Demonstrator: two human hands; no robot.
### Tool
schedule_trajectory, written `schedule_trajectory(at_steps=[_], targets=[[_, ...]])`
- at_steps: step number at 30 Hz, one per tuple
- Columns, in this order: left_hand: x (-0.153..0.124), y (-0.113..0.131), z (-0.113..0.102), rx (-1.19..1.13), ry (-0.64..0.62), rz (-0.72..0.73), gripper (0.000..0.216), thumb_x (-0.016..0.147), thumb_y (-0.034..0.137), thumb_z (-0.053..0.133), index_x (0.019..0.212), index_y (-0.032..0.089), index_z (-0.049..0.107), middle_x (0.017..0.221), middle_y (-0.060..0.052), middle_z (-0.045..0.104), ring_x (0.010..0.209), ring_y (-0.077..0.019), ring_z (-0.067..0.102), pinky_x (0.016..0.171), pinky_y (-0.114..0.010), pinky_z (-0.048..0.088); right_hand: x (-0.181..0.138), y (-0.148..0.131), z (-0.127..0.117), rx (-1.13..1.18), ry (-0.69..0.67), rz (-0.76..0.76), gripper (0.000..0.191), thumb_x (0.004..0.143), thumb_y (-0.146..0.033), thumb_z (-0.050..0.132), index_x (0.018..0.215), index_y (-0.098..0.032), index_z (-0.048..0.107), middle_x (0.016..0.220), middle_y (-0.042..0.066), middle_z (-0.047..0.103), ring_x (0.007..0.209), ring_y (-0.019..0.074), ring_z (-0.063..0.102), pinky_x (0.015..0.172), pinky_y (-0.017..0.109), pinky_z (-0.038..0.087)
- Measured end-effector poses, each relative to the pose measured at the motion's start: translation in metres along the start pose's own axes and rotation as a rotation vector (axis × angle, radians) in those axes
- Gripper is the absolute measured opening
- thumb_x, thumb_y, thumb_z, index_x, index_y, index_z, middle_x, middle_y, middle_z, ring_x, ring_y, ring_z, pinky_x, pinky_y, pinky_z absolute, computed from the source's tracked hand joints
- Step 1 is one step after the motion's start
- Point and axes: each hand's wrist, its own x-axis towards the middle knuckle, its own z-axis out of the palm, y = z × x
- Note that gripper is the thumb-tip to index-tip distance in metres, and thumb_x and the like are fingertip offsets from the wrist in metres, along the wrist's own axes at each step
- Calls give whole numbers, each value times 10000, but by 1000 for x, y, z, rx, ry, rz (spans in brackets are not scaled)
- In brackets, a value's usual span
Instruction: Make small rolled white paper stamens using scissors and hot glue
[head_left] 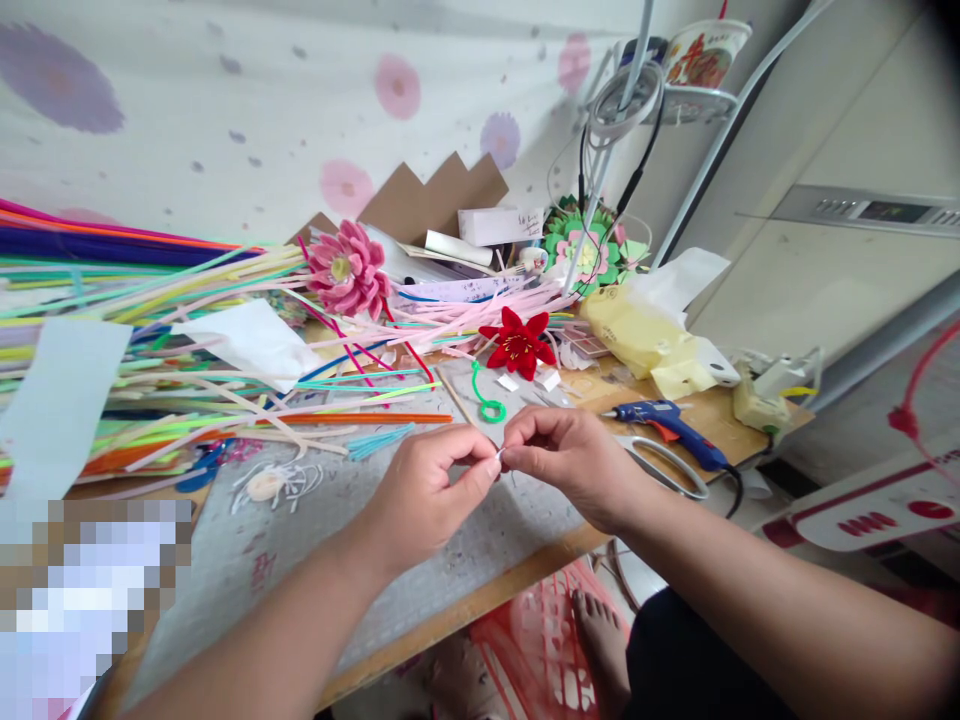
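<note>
Above the grey work mat (450, 560), my left hand (435, 485) and my right hand (559, 455) meet fingertip to fingertip. Both are closed in a pinch on a tiny whitish piece (501, 455), whose kind is too small to make out. Just beyond the fingers lies a green pipe cleaner (492, 410) curled into a ring at one end. Farther back sits a red pipe-cleaner flower (519, 344) with yellow stamens. A white stringy piece with a pale round middle (268, 485) rests left of my left hand.
Bundles of coloured pipe cleaners (247, 395) cover the table's left and back. A blue glue gun (671, 430) and scissors (667, 467) lie right of my right hand. Behind stand a pink flower (347, 268) and a green flower (589, 245). A power strip (765, 395) sits at the right corner.
</note>
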Motion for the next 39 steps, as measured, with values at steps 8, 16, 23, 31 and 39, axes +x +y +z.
schedule_trajectory(at_steps=[8,16,23,31,39], targets=[[4,3,3,-70,36,-134,106,787,271,585,752,173,602,701,5,593,674,-141,533,639,-260,426,-1,-2,4,-58,79,-15,121,680,-227,719,651,-156,627,621,-27,583,596,101,497,590,247,371],[3,0,10,-332,46,-287,184,782,308,620,690,148,629,660,-16,648,650,-149,585,626,-263,436,-1,3,18,271,71,-2,182,670,-244,746,617,-163,591,540,-28,590,517,114,546,564,275,434],[1,-2,10,-438,71,-264,157,787,225,611,648,152,613,626,2,637,619,-125,572,613,-244,428,1,2,22,359,57,54,142,666,-205,714,602,-152,599,495,-13,591,487,127,543,559,298,433],[3,-1,6,-406,46,-261,156,798,279,610,734,141,646,695,-23,667,685,-156,604,671,-279,455,2,1,21,349,80,36,123,667,-210,708,605,-153,618,514,-20,584,497,115,531,561,280,408],[3,-4,6,-409,55,-231,205,838,241,546,673,154,630,668,-14,640,683,-153,582,708,-292,450,-1,-4,16,273,31,37,252,765,-341,630,604,-147,629,551,8,596,554,135,559,635,312,436]])
